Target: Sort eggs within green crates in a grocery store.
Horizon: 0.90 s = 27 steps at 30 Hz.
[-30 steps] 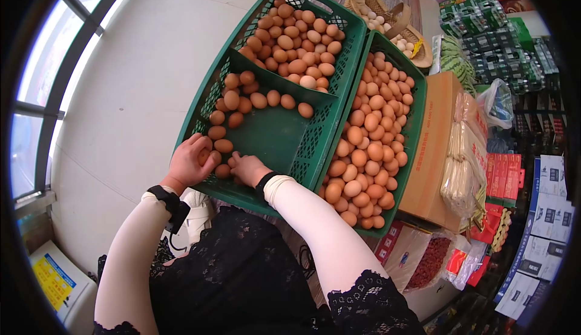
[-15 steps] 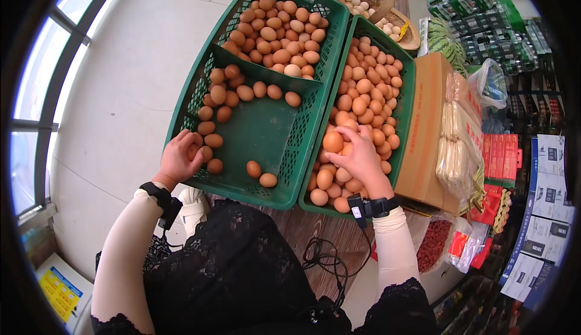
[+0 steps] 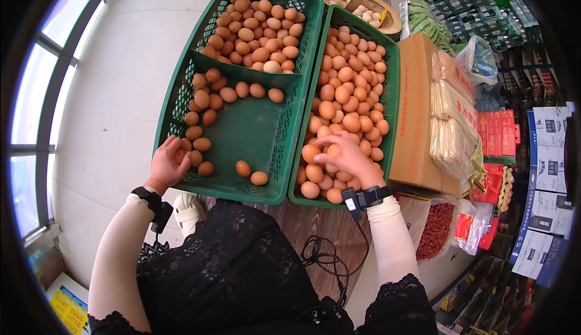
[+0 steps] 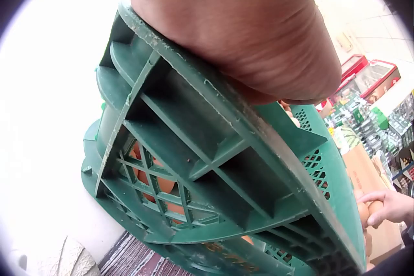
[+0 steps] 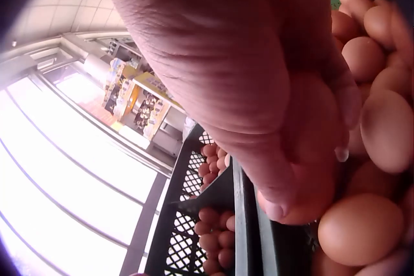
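Eggs in both hands: the right grips at the right crate, the left at the left crate's near left corner.
The right hand [image 3: 352, 160] pinches a brown egg [image 3: 310, 153] between thumb and fingers above the right crate [image 3: 394, 93], by its left edge toward the near end; a second egg [image 3: 333, 150] sits inside that grip, its hold partly hidden. The left hand [image 3: 164, 168] has its fingers curled round another egg [image 3: 180, 156] against the left wall of the left crate [image 3: 257, 123]. Two loose eggs [image 3: 259, 178] lie by that crate's near edge. Recommended: keep pressure light and even, lift clear of the rim between crates, set each egg down singly without knocking its neighbours, and steady rolling ones before release.
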Available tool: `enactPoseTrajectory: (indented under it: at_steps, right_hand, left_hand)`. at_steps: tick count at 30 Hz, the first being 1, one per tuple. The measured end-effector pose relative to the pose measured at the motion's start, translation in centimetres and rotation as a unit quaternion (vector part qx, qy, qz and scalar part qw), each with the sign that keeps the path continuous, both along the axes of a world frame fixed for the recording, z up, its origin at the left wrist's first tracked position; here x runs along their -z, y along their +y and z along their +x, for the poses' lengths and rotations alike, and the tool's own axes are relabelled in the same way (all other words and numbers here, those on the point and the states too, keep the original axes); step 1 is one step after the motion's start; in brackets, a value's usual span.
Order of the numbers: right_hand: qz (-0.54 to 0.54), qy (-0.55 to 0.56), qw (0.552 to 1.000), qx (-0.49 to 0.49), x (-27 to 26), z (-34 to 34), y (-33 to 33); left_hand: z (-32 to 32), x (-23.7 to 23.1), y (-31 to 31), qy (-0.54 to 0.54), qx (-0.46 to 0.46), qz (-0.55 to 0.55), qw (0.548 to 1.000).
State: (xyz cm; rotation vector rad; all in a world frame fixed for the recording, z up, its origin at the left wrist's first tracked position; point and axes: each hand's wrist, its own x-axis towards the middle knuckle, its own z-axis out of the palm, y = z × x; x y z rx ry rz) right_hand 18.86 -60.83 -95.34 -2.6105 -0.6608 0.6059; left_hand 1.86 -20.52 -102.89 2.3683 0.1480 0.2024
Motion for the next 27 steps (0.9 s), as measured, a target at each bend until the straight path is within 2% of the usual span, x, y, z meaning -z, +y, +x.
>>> enactPoseTrajectory:
  at_steps: [1,2,3,4,5,6,8,13,14,16,18,19,20,22,24,26,27]
  right_hand:
    - [0.092,0.093,0.984,0.118,-0.6,0.7,-0.6]
    - [0.182,0.183,0.938,0.231,-1.2,1.3,-1.2]
    - [0.122,0.060,0.961,0.242,-1.1,1.8,-2.4]
    - [0.060,-0.065,0.964,0.249,-0.6,2.3,-3.7]
    - [0.011,-0.078,0.970,0.232,0.7,3.0,-5.1]
    - [0.011,-0.080,0.970,0.231,1.5,3.3,-6.0]
    - [-0.127,0.007,0.974,0.188,2.5,3.2,-7.0]
    - [-0.120,0.016,0.984,0.131,1.9,1.6,-4.5]
    - [-0.096,0.033,0.984,0.148,2.0,1.7,-4.4]
    - [-0.234,-0.048,0.968,0.073,0.3,2.1,-2.9]
    - [-0.157,-0.157,0.974,0.034,-2.2,2.4,1.2]
    - [-0.037,-0.099,0.994,0.041,-3.9,2.1,4.3]
    - [0.084,-0.039,0.994,0.051,-4.4,1.7,7.5]
    - [0.161,0.175,0.970,0.046,-2.5,1.0,13.4]
    - [0.099,0.232,0.967,-0.027,2.9,-0.6,18.7]
    - [-0.090,0.216,0.968,-0.091,6.3,-3.2,22.4]
    - [-0.186,0.235,0.943,-0.143,7.4,-4.0,23.8]
  left_hand:
    - [-0.1,0.0,0.0,0.002,-0.001,0.001,1.000]
    - [0.0,-0.1,0.1,0.001,-0.002,0.001,1.000]
    - [-0.1,-0.1,0.1,0.005,-0.003,-0.002,1.000]
    - [-0.1,-0.1,0.0,0.009,-0.004,-0.004,1.000]
    - [-0.1,-0.1,0.0,0.007,-0.004,-0.004,1.000]
    - [-0.2,-0.1,0.0,0.004,-0.004,-0.006,1.000]
    - [0.0,-0.2,0.1,-0.001,-0.007,-0.007,1.000]
    - [0.0,-1.0,-0.2,-0.002,-0.001,-0.010,1.000]
    - [-0.1,-0.3,0.1,-0.001,0.002,-0.003,1.000]
    - [-0.1,-0.7,0.0,0.000,-0.007,-0.004,1.000]
    - [0.0,-0.6,0.2,-0.004,-0.006,-0.011,1.000]
    - [-0.1,-0.7,0.3,-0.001,-0.002,-0.009,1.000]
    - [-0.1,-0.6,0.4,-0.001,-0.001,0.003,1.000]
    - [-0.1,-0.5,0.5,-0.001,0.002,0.002,1.000]
    - [-0.1,-0.4,0.5,-0.005,-0.004,-0.002,1.000]
    - [-0.1,-0.1,0.6,-0.009,-0.011,-0.007,1.000]
    - [-0.2,0.0,0.6,-0.013,-0.006,-0.012,1.000]
